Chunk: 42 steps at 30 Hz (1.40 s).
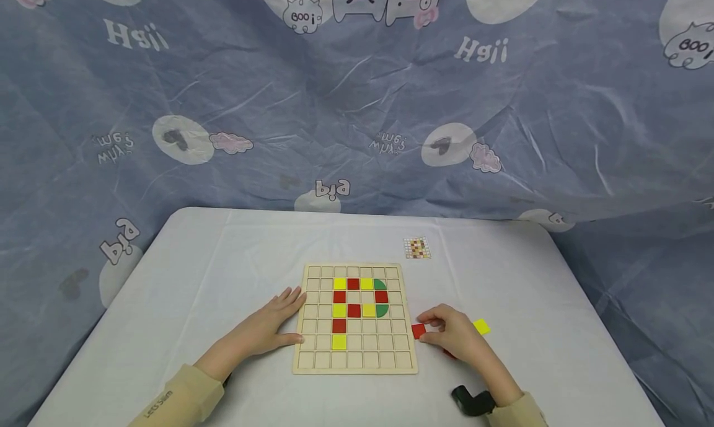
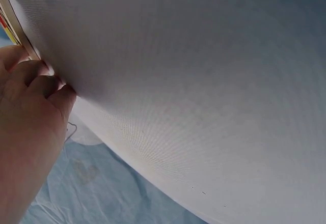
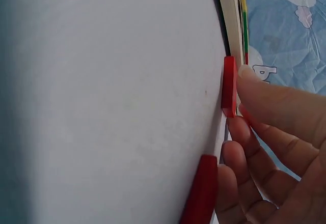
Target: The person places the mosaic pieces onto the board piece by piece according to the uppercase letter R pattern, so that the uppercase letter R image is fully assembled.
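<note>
A pale wooden grid board (image 1: 370, 356) lies on the table with red, yellow and green tiles set in its squares, forming a P-like shape. My left hand (image 1: 273, 325) rests at the board's left edge, fingers spread and fingertips touching the rim. In the left wrist view that hand (image 2: 30, 102) lies beside the board's side. Just off the board's right edge, my right hand (image 1: 452, 331) pinches a square red tile (image 1: 418, 331) between thumb and fingers. The right wrist view shows this red tile (image 3: 229, 86) close to the table, with the thumb along its upper part.
Another red tile (image 1: 449, 353) is partly hidden under the right hand, and a yellow tile (image 1: 481, 326) lies beyond it. A small pattern card (image 1: 417, 248) lies behind the board. Near the right sleeve is a black curved object (image 1: 471, 402). A patterned blue cloth (image 1: 346, 105) hangs behind the table.
</note>
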Tool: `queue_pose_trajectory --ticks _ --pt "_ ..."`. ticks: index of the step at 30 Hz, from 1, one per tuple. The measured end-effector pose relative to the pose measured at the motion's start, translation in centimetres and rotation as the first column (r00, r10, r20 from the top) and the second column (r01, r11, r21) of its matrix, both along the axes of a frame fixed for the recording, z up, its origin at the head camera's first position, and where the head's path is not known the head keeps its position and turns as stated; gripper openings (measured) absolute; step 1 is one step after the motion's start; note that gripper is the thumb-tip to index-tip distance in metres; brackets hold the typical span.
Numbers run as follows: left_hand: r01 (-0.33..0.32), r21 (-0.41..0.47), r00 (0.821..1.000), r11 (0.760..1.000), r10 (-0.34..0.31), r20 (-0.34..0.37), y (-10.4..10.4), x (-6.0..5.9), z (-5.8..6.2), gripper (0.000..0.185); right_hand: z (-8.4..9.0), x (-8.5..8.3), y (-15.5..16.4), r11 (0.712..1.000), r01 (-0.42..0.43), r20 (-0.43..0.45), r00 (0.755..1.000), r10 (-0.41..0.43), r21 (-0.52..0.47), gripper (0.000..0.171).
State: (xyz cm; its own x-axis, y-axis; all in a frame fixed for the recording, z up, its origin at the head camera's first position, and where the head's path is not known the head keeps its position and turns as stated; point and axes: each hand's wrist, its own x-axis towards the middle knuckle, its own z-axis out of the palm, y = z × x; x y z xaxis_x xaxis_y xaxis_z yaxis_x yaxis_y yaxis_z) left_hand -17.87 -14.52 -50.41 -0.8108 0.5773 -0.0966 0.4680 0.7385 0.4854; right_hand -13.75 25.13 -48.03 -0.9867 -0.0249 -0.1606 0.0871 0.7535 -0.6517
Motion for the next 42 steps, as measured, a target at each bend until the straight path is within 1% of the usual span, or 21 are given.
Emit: queue_pose_trajectory --ticks 4,9,12,16,20,24,27,30,34,42 --pt "-0.007 -0.005 1.000 1.000 0.007 0.006 0.0 0.0 -0.2 0.089 -0.1 0.0 -0.2 0.999 -0.032 -0.030 0.999 0.033 0.004 0.027" --pt "-0.013 -0.004 1.000 1.000 0.013 0.011 0.0 0.0 -0.2 0.089 -0.5 -0.1 -0.4 0.999 -0.043 -0.030 0.999 0.044 0.024 0.026" --pt "-0.013 -0.001 1.000 1.000 0.013 0.010 0.0 0.1 -0.2 0.089 -0.5 -0.1 -0.5 0.999 -0.032 -0.013 0.999 0.033 0.033 0.026" --pt "-0.009 0.003 1.000 1.000 0.009 0.015 0.0 0.2 -0.3 0.089 -0.3 0.1 -0.5 1.000 -0.011 0.016 1.000 0.011 0.028 0.022" --pt "-0.008 0.002 1.000 1.000 0.007 0.016 0.0 0.3 -0.4 0.089 0.2 0.3 -0.5 1.000 -0.001 0.004 1.000 0.001 0.018 0.019" --pt "-0.007 0.001 1.000 1.000 0.007 0.010 0.0 0.2 -0.5 0.089 0.6 0.2 -1.1 1.000 0.006 -0.013 1.000 -0.006 -0.016 0.017" --pt "-0.008 -0.001 1.000 1.000 0.008 0.010 0.0 0.1 -0.6 0.089 0.8 0.2 -2.1 0.997 0.000 -0.018 1.000 -0.002 -0.075 0.016" --pt "-0.011 0.004 1.000 1.000 0.011 0.011 0.0 0.1 -0.5 0.089 0.9 0.1 -3.4 0.990 -0.041 -0.038 0.999 0.037 -0.133 0.015" --pt "-0.014 0.008 1.000 1.000 0.014 0.013 -0.1 0.1 -0.4 0.089 0.7 0.1 -5.6 0.978 -0.121 -0.063 0.992 0.112 -0.170 0.015" --pt "-0.009 0.005 1.000 1.000 0.009 0.007 0.0 0.0 -0.2 0.088 0.6 0.6 -10.1 0.934 -0.277 -0.072 0.961 0.267 -0.224 0.009"
